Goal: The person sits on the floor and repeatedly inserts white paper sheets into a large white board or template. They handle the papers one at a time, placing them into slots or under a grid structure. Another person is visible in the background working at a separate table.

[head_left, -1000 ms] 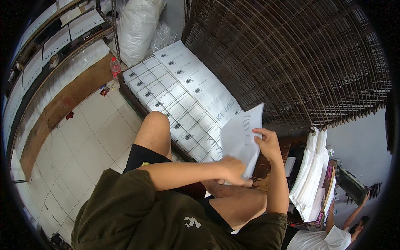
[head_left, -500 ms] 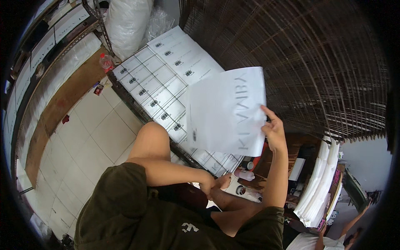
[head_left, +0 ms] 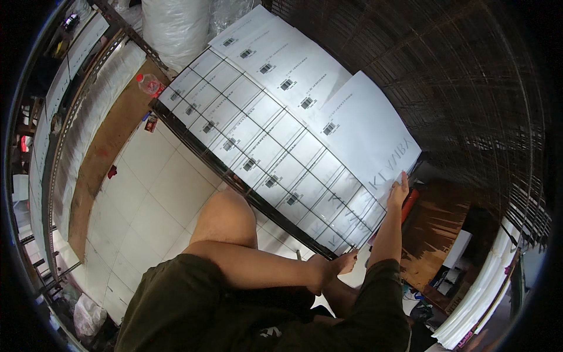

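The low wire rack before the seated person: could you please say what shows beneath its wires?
Through the bare part of the wire rack, printed white sheets show beneath. What lies under those, or under the sheets lying over its right part, is covered.

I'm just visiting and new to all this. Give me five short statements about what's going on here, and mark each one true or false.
1. The right hand is at the edge of a lettered white sheet. True.
2. The wire grid covers all of the white paper. False: some paper, including much of that sheet, shows bare beyond it.
3. A clear bottle with a red cap is at the left of the paper. True.
4. The floor is dark wood. False: it is laid with pale tiles.
5. The person wears a white shirt. False: it is dark green.
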A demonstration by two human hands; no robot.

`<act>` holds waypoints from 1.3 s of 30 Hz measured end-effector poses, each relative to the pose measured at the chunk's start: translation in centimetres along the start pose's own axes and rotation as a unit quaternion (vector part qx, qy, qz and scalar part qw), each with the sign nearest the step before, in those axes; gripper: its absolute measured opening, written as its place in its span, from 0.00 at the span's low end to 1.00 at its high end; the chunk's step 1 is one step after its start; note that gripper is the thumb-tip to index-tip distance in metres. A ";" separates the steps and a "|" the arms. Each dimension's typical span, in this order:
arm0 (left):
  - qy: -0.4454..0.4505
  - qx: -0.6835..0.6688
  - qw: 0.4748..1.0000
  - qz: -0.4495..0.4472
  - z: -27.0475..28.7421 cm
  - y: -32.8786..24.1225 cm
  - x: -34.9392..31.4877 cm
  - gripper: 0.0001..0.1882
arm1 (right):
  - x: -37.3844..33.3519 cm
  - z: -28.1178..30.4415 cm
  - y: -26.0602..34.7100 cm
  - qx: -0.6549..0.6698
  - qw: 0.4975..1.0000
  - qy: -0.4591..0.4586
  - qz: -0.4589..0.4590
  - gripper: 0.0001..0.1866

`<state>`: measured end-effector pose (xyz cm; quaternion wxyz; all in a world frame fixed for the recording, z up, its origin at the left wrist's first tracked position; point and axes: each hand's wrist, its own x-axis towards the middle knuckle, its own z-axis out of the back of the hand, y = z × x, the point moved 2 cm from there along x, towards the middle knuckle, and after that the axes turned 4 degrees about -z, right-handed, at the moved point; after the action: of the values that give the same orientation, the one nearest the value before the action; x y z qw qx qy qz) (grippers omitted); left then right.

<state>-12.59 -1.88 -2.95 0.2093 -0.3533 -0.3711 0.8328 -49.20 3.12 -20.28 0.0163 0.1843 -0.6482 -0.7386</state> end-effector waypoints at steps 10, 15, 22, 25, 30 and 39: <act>-0.008 -0.015 1.000 0.008 -1.4 1.3 1.5 0.16 | 4.4 -2.5 -4.0 -0.046 0.999 0.013 0.000 0.35; 0.049 -0.022 0.998 0.020 -1.7 1.5 2.2 0.19 | 5.2 -2.8 -3.9 -0.065 0.998 0.012 -0.001 0.34; -0.016 -0.051 0.999 0.010 -2.3 1.8 2.3 0.23 | 7.1 -1.8 -5.1 -0.096 0.995 0.018 -0.010 0.34; 0.007 -0.062 0.998 0.021 -1.9 1.4 2.0 0.23 | 7.8 -0.6 -6.3 -0.055 0.998 0.018 0.039 0.35; 0.061 -0.051 0.996 0.037 -0.8 1.4 1.8 0.25 | 6.3 0.5 -7.4 -0.317 0.927 -0.073 0.188 0.37; 0.020 0.016 1.000 0.003 -2.2 2.1 2.9 0.28 | -7.0 -0.4 -0.1 -0.528 0.785 0.238 0.221 0.30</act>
<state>-13.06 -0.44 -6.86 0.2201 -0.3679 -0.3523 0.8319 -42.52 4.60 -18.69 0.4276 0.1681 -0.1557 -0.8744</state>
